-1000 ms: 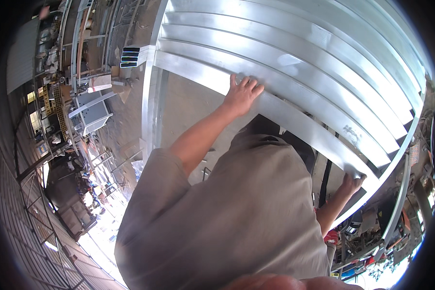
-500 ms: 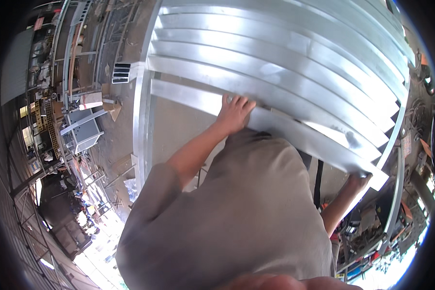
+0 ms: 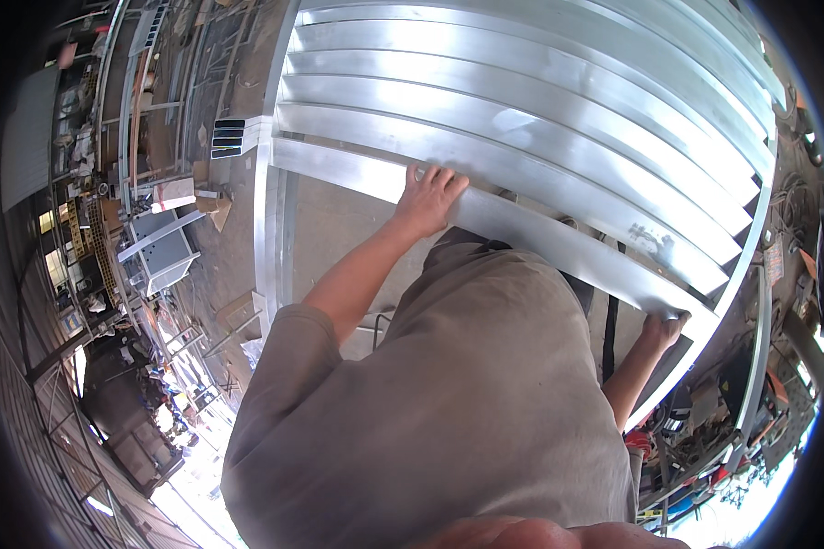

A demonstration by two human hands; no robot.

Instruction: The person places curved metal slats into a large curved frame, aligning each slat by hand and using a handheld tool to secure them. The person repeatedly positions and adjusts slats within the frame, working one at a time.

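Note:
A long flat metal slat (image 3: 540, 236) spans the silvery frame just in front of my body, its left end at the left rail (image 3: 263, 206) and its right end at the right rail (image 3: 747, 240). My left hand (image 3: 430, 199) is closed over the slat left of its middle, fingers across the top edge. Near the right end, my right hand (image 3: 661, 330) grips the lower edge, with part of its fingers hidden. Beyond lie several parallel overlapping slats (image 3: 467, 114), and a narrow gap separates them from the held one. A dark smudge marks the closest of these.
Dark-ended rectangular tubes (image 3: 230, 138) stick out beside the left rail. A grey metal box (image 3: 160, 258) stands on the floor further left, among racks and long metal bars. Tools and clutter lie beyond the right rail. Under the frame, a black strap (image 3: 611, 334) hangs near my right arm.
Both hands have shifted the slat leftward and slightly away from me. Its right end, which stuck out over the right rail, now sits level with it; its left end has reached the left rail.

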